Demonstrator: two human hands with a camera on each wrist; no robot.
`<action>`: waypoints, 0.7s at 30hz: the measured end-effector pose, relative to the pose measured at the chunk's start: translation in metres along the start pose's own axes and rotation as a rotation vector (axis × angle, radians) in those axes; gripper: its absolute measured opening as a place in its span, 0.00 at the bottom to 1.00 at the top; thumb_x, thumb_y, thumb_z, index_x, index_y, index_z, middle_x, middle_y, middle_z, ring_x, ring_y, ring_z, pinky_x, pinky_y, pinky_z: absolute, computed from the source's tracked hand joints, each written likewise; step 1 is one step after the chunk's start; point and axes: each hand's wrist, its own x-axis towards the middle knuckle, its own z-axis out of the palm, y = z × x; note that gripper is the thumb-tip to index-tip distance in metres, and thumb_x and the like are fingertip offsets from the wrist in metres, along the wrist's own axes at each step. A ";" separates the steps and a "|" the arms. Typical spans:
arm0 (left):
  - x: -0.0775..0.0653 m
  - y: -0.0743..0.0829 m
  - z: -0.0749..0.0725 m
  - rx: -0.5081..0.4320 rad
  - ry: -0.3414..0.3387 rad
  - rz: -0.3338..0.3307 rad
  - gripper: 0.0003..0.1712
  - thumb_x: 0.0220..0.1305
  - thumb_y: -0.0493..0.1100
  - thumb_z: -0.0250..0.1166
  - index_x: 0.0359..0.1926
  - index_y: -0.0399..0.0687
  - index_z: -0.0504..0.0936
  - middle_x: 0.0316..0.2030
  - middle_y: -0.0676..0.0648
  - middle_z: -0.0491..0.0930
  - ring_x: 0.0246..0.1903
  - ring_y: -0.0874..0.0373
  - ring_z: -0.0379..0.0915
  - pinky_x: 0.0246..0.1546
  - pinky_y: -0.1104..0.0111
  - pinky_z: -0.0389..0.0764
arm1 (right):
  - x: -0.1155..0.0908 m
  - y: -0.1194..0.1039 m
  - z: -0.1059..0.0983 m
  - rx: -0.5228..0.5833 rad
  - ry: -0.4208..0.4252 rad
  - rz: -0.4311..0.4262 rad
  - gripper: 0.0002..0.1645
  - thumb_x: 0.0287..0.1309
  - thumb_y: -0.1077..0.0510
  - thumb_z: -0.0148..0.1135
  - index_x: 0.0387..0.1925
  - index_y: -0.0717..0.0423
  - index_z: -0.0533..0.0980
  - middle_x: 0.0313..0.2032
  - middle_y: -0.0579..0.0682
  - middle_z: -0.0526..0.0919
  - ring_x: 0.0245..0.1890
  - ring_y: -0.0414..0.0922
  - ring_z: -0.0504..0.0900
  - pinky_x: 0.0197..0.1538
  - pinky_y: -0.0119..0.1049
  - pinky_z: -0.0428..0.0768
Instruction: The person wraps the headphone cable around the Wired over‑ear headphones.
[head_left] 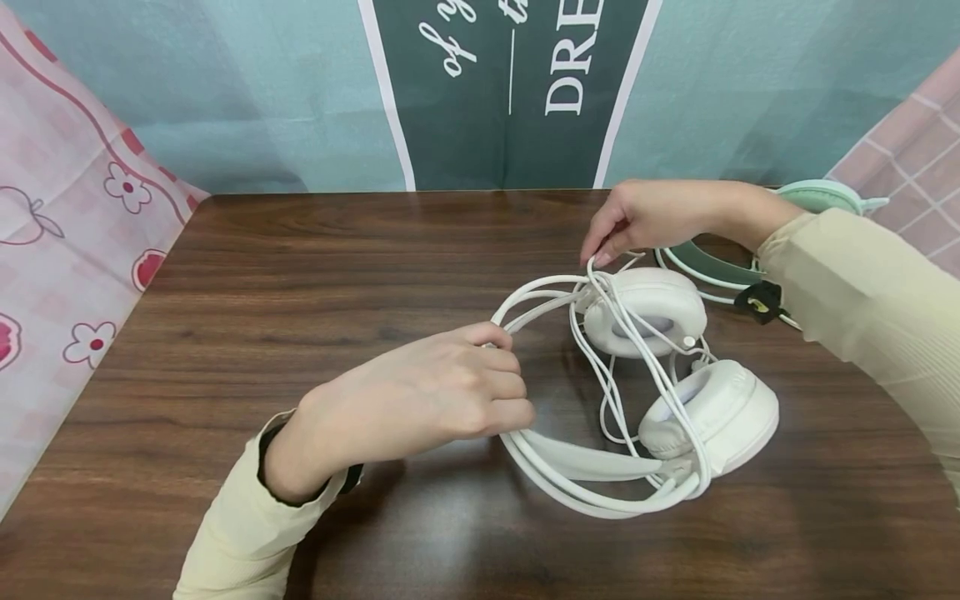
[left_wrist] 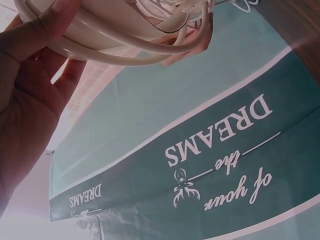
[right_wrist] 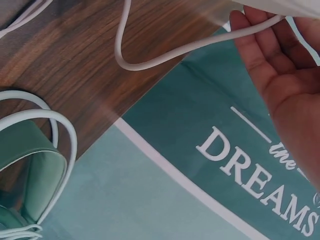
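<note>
A pair of white over-ear headphones, headband (head_left: 588,461) towards the left, lies tilted on the table with both ear cups to the right. My left hand (head_left: 442,387) grips the headband at its top, fingers curled over the bands. Beside the far ear cup (head_left: 660,292), my right hand (head_left: 652,217) pinches a white cable between thumb and fingers. The looped cable (right_wrist: 175,53) runs across the headphones and past the near ear cup (head_left: 723,417). In the left wrist view, the thumb and fingers of the left hand (left_wrist: 35,85) close around the band.
Green headphones (head_left: 821,196) with a white cable lie at the back right, partly behind the right forearm. A black cable tie (head_left: 759,302) with a yellow mark sits on that cable. The dark wooden table (head_left: 315,267) ends at a teal cloth (head_left: 285,100) with lettering.
</note>
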 end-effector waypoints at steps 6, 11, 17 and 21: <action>-0.005 -0.002 0.014 -0.030 0.039 0.002 0.12 0.61 0.29 0.47 0.27 0.51 0.69 0.25 0.56 0.65 0.31 0.62 0.65 0.56 0.68 0.59 | -0.006 0.008 0.000 0.081 0.002 0.005 0.10 0.53 0.62 0.62 0.38 0.59 0.82 0.34 0.46 0.83 0.31 0.36 0.79 0.33 0.33 0.79; -0.025 -0.009 0.066 -0.040 0.044 -0.010 0.15 0.63 0.31 0.42 0.33 0.56 0.69 0.30 0.58 0.67 0.37 0.61 0.65 0.62 0.60 0.52 | -0.014 0.018 0.002 0.100 0.001 0.052 0.10 0.54 0.62 0.61 0.39 0.57 0.82 0.34 0.44 0.83 0.31 0.35 0.79 0.34 0.32 0.79; -0.042 -0.017 0.100 -0.057 0.023 -0.039 0.18 0.63 0.32 0.42 0.40 0.62 0.70 0.35 0.59 0.69 0.41 0.62 0.65 0.63 0.54 0.48 | -0.028 0.033 0.004 0.069 0.030 0.102 0.10 0.54 0.64 0.61 0.39 0.57 0.82 0.36 0.46 0.83 0.33 0.34 0.79 0.35 0.30 0.79; -0.048 -0.019 0.093 -0.070 0.024 -0.048 0.19 0.63 0.32 0.41 0.43 0.61 0.70 0.38 0.60 0.69 0.43 0.63 0.64 0.63 0.54 0.49 | -0.038 0.043 0.008 0.083 0.064 0.098 0.10 0.54 0.67 0.59 0.38 0.59 0.80 0.34 0.45 0.83 0.33 0.34 0.79 0.35 0.28 0.78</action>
